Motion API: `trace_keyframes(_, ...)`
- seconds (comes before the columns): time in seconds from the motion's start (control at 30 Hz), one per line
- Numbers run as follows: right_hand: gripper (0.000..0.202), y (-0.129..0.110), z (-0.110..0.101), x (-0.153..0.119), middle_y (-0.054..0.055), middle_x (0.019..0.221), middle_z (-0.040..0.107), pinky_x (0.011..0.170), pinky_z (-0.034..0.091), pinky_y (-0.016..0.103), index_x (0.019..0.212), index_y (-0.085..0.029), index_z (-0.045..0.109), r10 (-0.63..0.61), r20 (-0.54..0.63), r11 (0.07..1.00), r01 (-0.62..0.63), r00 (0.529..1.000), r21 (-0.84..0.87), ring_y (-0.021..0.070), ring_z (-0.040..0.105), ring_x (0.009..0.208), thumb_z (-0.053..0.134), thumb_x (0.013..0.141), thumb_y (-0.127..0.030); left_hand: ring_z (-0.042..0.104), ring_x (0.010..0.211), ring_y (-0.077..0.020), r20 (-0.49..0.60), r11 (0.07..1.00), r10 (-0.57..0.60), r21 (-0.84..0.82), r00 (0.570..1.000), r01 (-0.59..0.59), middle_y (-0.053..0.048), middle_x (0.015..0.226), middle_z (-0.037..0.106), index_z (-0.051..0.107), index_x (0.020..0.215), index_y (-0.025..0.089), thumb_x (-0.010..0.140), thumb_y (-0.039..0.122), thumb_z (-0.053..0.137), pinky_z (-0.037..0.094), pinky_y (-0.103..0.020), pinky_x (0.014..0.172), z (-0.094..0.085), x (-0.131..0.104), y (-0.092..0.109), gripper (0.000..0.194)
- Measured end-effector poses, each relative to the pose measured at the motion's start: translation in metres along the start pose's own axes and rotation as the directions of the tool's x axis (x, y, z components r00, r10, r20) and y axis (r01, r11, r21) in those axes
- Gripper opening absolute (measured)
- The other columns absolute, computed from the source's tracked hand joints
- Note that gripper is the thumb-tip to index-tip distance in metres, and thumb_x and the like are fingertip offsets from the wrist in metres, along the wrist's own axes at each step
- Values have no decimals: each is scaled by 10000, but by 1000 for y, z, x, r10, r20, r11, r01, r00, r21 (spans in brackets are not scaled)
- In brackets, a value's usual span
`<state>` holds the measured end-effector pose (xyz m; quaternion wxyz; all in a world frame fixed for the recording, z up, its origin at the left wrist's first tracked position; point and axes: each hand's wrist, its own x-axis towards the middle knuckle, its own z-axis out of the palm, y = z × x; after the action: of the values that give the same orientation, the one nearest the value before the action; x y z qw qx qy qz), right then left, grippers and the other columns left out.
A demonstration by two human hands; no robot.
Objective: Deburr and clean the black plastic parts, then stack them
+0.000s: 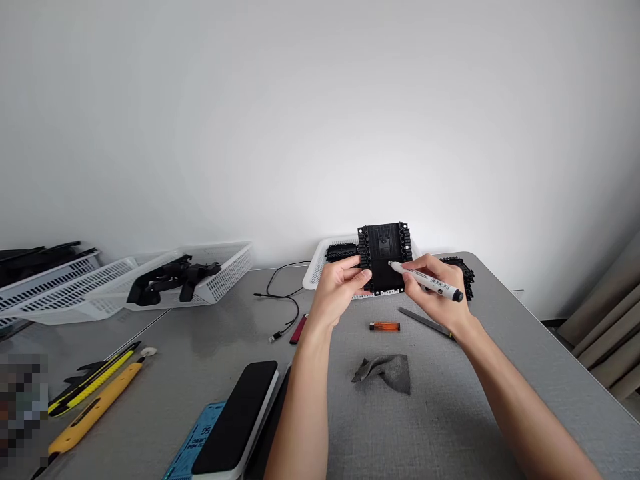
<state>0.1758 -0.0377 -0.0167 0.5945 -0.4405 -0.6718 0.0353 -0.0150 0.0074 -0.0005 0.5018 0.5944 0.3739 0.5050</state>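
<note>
My left hand (341, 288) grips the left edge of a black plastic panel (385, 243), a flat part with toothed sides, held up above the table. In my right hand (436, 293) is a white marker (433, 285), its dark end pointing to the lower right and its other end at the panel's face. Whether the tip touches the panel I cannot tell. Behind the panel stands a white basket (314, 270) with more black parts (342, 251) in it. Another black toothed part (464, 272) lies beyond my right hand, partly hidden by it.
On the table are an orange lighter (385, 326), a grey cloth (390, 373), a file (425, 321), a red object (299, 329) and a black USB cable (295, 312). Yellow-handled tools (95, 407), a black-topped device (237, 417) and white baskets (230, 280) stand left.
</note>
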Motion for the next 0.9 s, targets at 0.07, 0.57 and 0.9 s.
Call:
trace_keyframes(0.07,121,1,1,0,-53,514,545,467,337,226,808,-189,662,-18,2,1000,18,1000,-15,73,396,421,605,831,-293,699,907,-311,-20,1000,-9,-6,1000,9,-131,923,765,697,1202,66,635,352,852,628,-388,632,0,0,-1,654)
trace_keyframes(0.57,89,7,-1,-2,-28,612,610,484,355,219,840,-192,659,-158,10,987,158,987,-27,74,429,462,600,880,-246,681,1055,-379,-26,999,-20,-39,999,19,-164,1210,710,726,1158,94,630,306,869,643,-360,581,0,0,-3,587)
trace_keyframes(0.9,52,10,1,-2,-30,650,611,491,367,211,887,-204,642,-315,-19,949,314,949,-22,77,478,496,603,894,-170,687,1048,-367,23,998,-42,-35,999,43,-186,1256,685,729,1140,76,632,337,866,648,-367,608,1,-2,3,587)
